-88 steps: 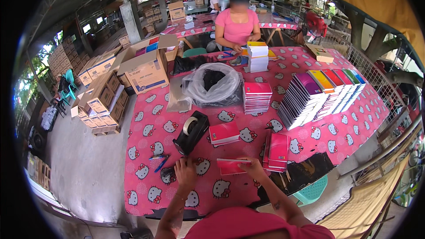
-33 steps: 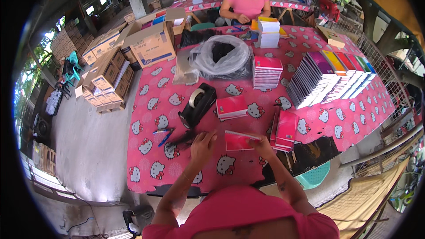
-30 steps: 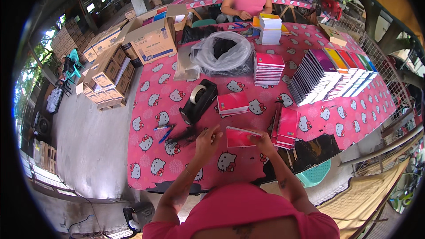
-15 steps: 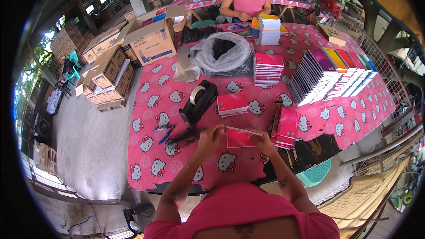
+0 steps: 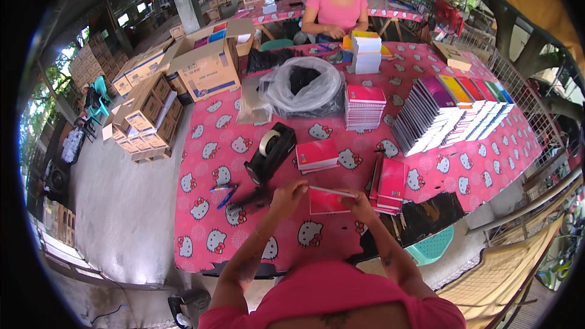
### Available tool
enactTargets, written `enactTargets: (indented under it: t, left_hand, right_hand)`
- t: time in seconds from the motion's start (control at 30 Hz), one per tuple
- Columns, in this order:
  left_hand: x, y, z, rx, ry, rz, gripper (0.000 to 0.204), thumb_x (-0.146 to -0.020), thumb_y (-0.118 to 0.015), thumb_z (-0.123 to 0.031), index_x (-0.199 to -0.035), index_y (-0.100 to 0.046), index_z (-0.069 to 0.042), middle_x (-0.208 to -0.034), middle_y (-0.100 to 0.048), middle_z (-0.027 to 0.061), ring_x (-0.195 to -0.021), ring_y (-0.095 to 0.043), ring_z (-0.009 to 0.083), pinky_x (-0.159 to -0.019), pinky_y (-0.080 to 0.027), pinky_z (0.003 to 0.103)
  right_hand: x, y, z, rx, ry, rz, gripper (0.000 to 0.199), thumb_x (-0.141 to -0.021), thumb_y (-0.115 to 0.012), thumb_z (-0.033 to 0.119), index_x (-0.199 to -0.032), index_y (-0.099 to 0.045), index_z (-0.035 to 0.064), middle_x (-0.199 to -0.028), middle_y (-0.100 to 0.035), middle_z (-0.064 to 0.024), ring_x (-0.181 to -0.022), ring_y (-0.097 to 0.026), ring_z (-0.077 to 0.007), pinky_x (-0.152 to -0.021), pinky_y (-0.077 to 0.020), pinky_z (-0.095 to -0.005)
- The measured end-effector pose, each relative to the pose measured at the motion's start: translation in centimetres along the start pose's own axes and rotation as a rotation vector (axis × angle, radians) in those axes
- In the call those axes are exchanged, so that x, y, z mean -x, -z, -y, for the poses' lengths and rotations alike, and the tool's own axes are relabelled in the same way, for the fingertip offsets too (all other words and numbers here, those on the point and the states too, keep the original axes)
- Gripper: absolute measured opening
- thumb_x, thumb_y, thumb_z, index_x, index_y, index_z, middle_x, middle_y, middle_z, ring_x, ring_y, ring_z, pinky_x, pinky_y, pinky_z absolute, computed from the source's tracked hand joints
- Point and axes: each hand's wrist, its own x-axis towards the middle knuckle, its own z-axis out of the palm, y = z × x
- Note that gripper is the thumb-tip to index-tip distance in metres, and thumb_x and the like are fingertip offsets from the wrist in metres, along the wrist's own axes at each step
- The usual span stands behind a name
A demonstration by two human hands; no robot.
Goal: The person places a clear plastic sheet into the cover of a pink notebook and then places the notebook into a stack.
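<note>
A pink notebook (image 5: 328,202) is held by its right side in my right hand (image 5: 361,205), thumb on the cover. My left hand (image 5: 288,198) is at the notebook's upper left corner, fingers pinched together; whatever they grip is too small to make out. Just right of my right hand lies a loose pile of pink spiral notebooks (image 5: 392,178). Beyond the held one is a short stack of pink notebooks (image 5: 317,153). Dark, thin wire-like pieces (image 5: 255,202) lie left of my left hand, beside a blue-handled tool (image 5: 227,195).
A black tape dispenser (image 5: 271,152) stands left of the short stack. Behind it sits a clear plastic bag (image 5: 277,88) with black contents. Tall stacks of notebooks (image 5: 420,119) fill the right side. Cartons (image 5: 210,73) stand left; a person in pink (image 5: 336,12) sits across the table.
The view has shifted slightly, so the table sits a little differently in it. My hands keep nearly the same hold, and the notebook's cover faces up a little more.
</note>
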Motion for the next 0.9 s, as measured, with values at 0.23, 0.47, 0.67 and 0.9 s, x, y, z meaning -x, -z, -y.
enactTargets:
  t: [0.23,0.47,0.67,0.9]
  left_hand:
    - [-1.0,2.3,-3.3,-0.165,-0.136,0.16,0.028,-0.091,-0.067,-0.03,-0.114,-0.063,-0.014,-0.09,-0.063,0.0098,-0.078,-0.065,0.0341,-0.064,-0.053,0.044]
    - [-1.1,2.1,-2.7,-0.244,-0.227,0.199,0.03,-0.091,-0.065,-0.031,-0.116,-0.061,-0.016,-0.092,-0.061,0.0101,-0.08,-0.066,0.0333,-0.06,-0.053,0.044]
    - [-1.4,2.1,-2.8,-0.285,-0.36,0.18,0.024,-0.092,-0.064,-0.031,-0.11,-0.061,-0.016,-0.101,-0.061,0.0073,-0.074,-0.066,0.0331,-0.055,-0.053,0.043]
    - [-0.1,-0.5,-6.1,-0.85,-0.368,-0.026,0.063,-0.095,-0.053,-0.047,-0.138,-0.048,-0.002,-0.141,-0.048,0.0188,-0.129,-0.047,0.0349,-0.102,-0.036,0.061]
  right_hand:
    - [0.7,0.8,0.3,-0.01,0.018,0.008,0.028,-0.093,-0.066,0.008,-0.12,-0.067,0.0022,-0.105,-0.07,-0.0012,-0.099,-0.057,-0.007,-0.089,-0.0454,-0.0258]
    - [0.7,0.2,2.2,-0.022,0.033,-0.001,0.027,-0.091,-0.067,0.003,-0.118,-0.068,0.0023,-0.108,-0.071,-0.0038,-0.098,-0.059,-0.0093,-0.089,-0.0468,-0.0271]
    - [0.8,0.3,2.5,-0.001,0.021,0.011,0.028,-0.09,-0.067,0.004,-0.118,-0.068,0.002,-0.106,-0.071,-0.0021,-0.096,-0.059,-0.0079,-0.088,-0.0473,-0.0271]
    - [0.9,-1.7,4.3,-0.134,0.035,-0.101,0.029,-0.091,-0.067,0.007,-0.12,-0.067,0.0016,-0.103,-0.07,0.0002,-0.092,-0.057,-0.006,-0.083,-0.0478,-0.0256]
